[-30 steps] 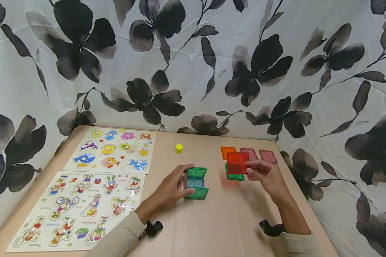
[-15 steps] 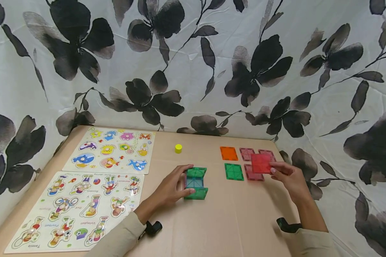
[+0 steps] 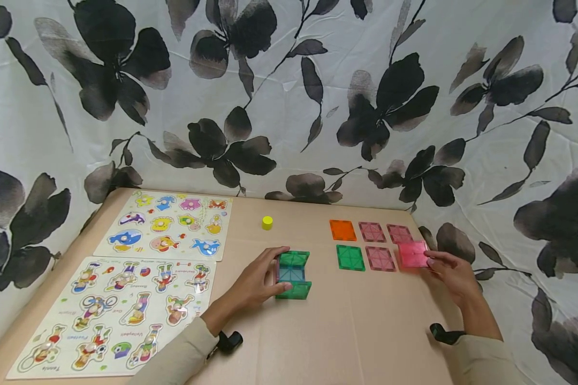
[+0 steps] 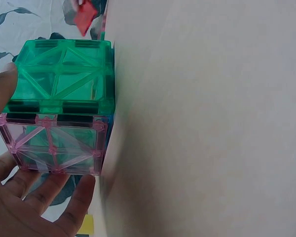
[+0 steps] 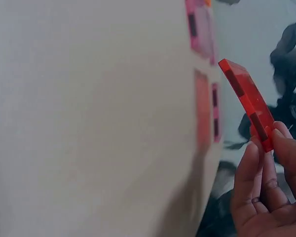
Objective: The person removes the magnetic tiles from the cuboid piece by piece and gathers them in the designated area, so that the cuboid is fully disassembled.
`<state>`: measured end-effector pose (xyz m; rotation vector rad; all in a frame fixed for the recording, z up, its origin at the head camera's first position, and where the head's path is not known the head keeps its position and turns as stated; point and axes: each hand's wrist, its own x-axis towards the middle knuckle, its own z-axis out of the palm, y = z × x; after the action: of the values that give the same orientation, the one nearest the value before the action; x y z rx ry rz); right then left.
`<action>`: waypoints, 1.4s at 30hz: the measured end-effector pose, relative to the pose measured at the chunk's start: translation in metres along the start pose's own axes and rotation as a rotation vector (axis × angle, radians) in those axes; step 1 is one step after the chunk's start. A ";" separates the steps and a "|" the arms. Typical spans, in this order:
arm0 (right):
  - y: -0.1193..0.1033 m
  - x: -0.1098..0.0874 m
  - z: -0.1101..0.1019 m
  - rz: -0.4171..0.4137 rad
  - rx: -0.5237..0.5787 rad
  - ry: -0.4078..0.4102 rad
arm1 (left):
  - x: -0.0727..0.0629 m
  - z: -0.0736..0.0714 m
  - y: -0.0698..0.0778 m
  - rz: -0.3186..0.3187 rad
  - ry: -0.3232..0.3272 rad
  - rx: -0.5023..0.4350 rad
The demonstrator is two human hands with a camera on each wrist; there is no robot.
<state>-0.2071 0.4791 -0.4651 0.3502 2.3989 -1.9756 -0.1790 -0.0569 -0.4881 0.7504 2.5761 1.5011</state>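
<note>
My left hand grips a part-built box of translucent magnetic tiles standing on the table. Its thumb lies on the near green side, its fingers at the far and left sides. The left wrist view shows a green tile joined at its edge to a pink tile; the head view shows blue at the bottom. Over to the right, my right hand pinches a red square magnetic tile by its right edge. In the right wrist view this red tile is tilted and raised off the table.
Flat on the table lie an orange tile, a green tile and pink tiles in two rows. A yellow cylinder stands farther back. Two picture boards cover the left side. Floral cloth hangs behind the table.
My right hand has carried the red tile rightward and lower, from over the green tile to beside the pink ones. The left hand and the box have stayed still.
</note>
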 end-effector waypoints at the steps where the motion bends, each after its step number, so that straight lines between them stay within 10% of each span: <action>1: 0.003 0.001 -0.002 0.023 0.002 0.004 | 0.000 0.000 0.000 -0.004 -0.002 0.001; 12: 0.023 0.013 -0.015 0.125 -0.118 -0.007 | -0.001 0.000 0.001 -0.015 -0.011 -0.013; 18: 0.019 0.006 -0.003 0.105 -0.387 0.091 | 0.000 0.000 0.000 -0.028 -0.019 -0.004; 26: -0.013 -0.018 0.038 -0.052 -0.542 0.145 | 0.001 -0.002 0.002 -0.025 -0.016 -0.008; 42: -0.062 -0.071 0.163 -0.332 -0.508 -0.168 | 0.011 -0.008 -0.013 0.023 -0.070 -0.405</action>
<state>-0.1707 0.2983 -0.4277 -0.2290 2.8518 -1.3221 -0.1959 -0.0634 -0.4928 0.7617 2.1149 1.8802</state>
